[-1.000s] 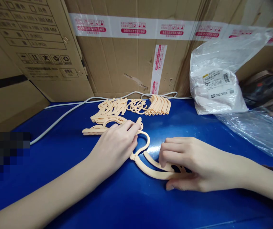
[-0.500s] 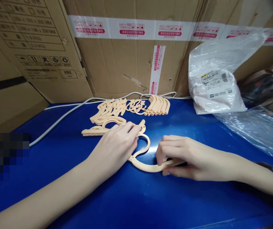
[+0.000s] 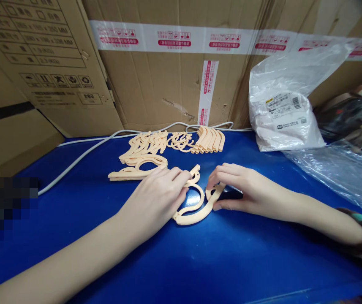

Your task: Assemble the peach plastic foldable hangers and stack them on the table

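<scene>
In the head view, the left hand [image 3: 163, 192] grips and partly hides a curved, cream-coloured hanger [image 3: 193, 217] low over the glossy blue tabletop [image 3: 168, 261]; the right hand [image 3: 242, 185] pinches its other arm. Beyond lie bundled cream curved pieces [image 3: 210, 140], a white cable [image 3: 85, 156], brown cardboard boxes [image 3: 168, 84] and a white plastic bag [image 3: 287, 126].

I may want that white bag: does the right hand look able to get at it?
Probably, if the right hand lets go of the hanger; nothing seems to block the white bag.
</scene>
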Available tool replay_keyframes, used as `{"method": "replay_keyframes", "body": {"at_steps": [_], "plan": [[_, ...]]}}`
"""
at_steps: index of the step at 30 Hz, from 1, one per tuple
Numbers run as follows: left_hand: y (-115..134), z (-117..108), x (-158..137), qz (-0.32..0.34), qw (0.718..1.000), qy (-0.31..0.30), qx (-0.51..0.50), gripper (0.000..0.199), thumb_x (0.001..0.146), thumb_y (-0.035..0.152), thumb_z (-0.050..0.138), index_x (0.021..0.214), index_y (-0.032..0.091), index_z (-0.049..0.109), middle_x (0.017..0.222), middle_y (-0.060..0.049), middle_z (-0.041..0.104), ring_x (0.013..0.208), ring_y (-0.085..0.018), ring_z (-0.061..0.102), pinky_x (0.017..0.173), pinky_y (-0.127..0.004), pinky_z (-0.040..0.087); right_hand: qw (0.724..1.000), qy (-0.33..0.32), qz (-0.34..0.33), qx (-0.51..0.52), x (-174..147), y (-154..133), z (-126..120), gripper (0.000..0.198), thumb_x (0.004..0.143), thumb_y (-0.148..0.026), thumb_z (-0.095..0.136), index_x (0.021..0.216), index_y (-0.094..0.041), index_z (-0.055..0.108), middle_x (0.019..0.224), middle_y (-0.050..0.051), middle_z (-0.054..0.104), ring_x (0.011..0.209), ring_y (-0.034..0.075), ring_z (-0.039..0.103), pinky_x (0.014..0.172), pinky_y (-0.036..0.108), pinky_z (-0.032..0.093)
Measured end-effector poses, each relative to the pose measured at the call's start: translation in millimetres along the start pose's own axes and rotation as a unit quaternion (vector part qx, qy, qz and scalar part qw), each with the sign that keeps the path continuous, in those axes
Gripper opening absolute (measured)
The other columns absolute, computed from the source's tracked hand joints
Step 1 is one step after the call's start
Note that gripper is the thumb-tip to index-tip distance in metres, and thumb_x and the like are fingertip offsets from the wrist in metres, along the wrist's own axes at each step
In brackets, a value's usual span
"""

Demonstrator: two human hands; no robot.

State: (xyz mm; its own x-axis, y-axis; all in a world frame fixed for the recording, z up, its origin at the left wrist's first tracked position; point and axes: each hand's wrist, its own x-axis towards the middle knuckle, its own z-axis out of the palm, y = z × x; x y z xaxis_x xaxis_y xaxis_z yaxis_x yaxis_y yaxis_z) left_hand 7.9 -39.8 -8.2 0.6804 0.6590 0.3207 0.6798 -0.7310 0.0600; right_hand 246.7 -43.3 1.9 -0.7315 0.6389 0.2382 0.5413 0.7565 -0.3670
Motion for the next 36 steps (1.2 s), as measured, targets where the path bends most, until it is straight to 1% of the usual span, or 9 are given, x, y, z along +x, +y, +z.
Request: {"method": "replay_keyframes", "body": {"at_steps": [4,10,15,19,23,26,28,32,36], "plan": [[2,-1,0,-0.007,1.000,-0.011,-0.029,0.018,0.095,0.016,0.042,0.098,0.016,0.060,0.094,-0.006,0.064,0.087,-0.021,0.060,0.078,-0.035,0.047,1.000,0.005,-0.006,-0.016,0,-1,1,0.022,0.089,-0.036,0.060,0.102,-0.018,0.058,0.100,0.006,0.061,0.092,0.018,0.056,0.080,0.030,0.044],[3,-5,1,-0.008,0.998,-0.010,-0.062,0.022,0.095,0.016,0.039,0.105,0.016,0.058,0.097,-0.007,0.063,0.090,-0.022,0.060,0.079,-0.037,0.047,0.996,0.013,-0.002,-0.088,-1,-1,-2,0.025,0.089,-0.038,0.059,0.102,-0.017,0.060,0.094,0.007,0.063,0.087,0.020,0.057,0.076,0.031,0.042],[-2,-5,0,0.004,0.989,-0.046,-0.139,0.034,0.091,0.006,0.033,0.116,0.019,0.052,0.119,-0.008,0.055,0.102,-0.020,0.058,0.088,-0.036,0.048,0.985,0.026,0.013,-0.169,-1,1,-4,0.020,0.092,-0.034,0.055,0.101,-0.018,0.061,0.088,0.005,0.066,0.079,0.019,0.060,0.074,0.033,0.041],[-4,-4,0,0.015,0.990,-0.055,-0.130,0.044,0.084,0.003,0.038,0.123,0.023,0.049,0.127,-0.007,0.049,0.110,-0.022,0.055,0.093,-0.038,0.047,0.980,0.025,0.008,-0.195,0,0,-2,0.018,0.095,-0.027,0.047,0.101,-0.018,0.062,0.089,0.006,0.067,0.079,0.019,0.062,0.077,0.034,0.041],[-3,-3,0,0.033,0.993,-0.035,-0.111,0.047,0.081,0.003,0.041,0.125,0.020,0.047,0.129,-0.007,0.049,0.116,-0.022,0.050,0.100,-0.040,0.043,0.980,0.026,0.008,-0.197,-1,-5,-2,0.026,0.097,-0.034,0.044,0.107,-0.017,0.061,0.092,0.007,0.067,0.081,0.020,0.061,0.079,0.036,0.042],[-2,-3,0,0.033,0.993,-0.013,-0.110,0.046,0.083,0.008,0.045,0.128,0.020,0.045,0.137,-0.008,0.045,0.125,-0.022,0.043,0.107,-0.042,0.036,0.982,0.022,0.017,-0.189,-1,-7,-3,0.037,0.095,-0.045,0.045,0.111,-0.015,0.060,0.095,0.008,0.067,0.085,0.022,0.061,0.081,0.038,0.042],[-1,-3,-1,0.029,0.992,-0.014,-0.121,0.050,0.083,0.014,0.052,0.131,0.019,0.042,0.141,-0.009,0.042,0.131,-0.022,0.039,0.111,-0.042,0.033,0.984,0.011,0.016,-0.178,0,-8,-3,0.045,0.093,-0.052,0.046,0.112,-0.014,0.060,0.099,0.010,0.066,0.090,0.024,0.061,0.084,0.040,0.042],[1,-2,-3,0.010,0.988,-0.044,-0.148,0.064,0.081,0.037,0.063,0.136,0.016,0.038,0.147,-0.014,0.038,0.137,-0.026,0.033,0.113,-0.045,0.031,0.994,-0.035,-0.010,-0.104,0,-9,-3,0.049,0.089,-0.055,0.051,0.118,-0.016,0.058,0.119,0.013,0.062,0.106,0.024,0.057,0.092,0.040,0.041],[1,0,-4,-0.008,0.984,-0.078,-0.162,0.082,0.079,0.052,0.064,0.143,0.016,0.029,0.150,-0.015,0.034,0.138,-0.028,0.032,0.111,-0.047,0.033,0.997,-0.071,-0.027,-0.031,-1,-9,-2,0.063,0.078,-0.058,0.064,0.125,-0.017,0.054,0.141,0.014,0.048,0.127,0.026,0.046,0.103,0.040,0.037]]}}
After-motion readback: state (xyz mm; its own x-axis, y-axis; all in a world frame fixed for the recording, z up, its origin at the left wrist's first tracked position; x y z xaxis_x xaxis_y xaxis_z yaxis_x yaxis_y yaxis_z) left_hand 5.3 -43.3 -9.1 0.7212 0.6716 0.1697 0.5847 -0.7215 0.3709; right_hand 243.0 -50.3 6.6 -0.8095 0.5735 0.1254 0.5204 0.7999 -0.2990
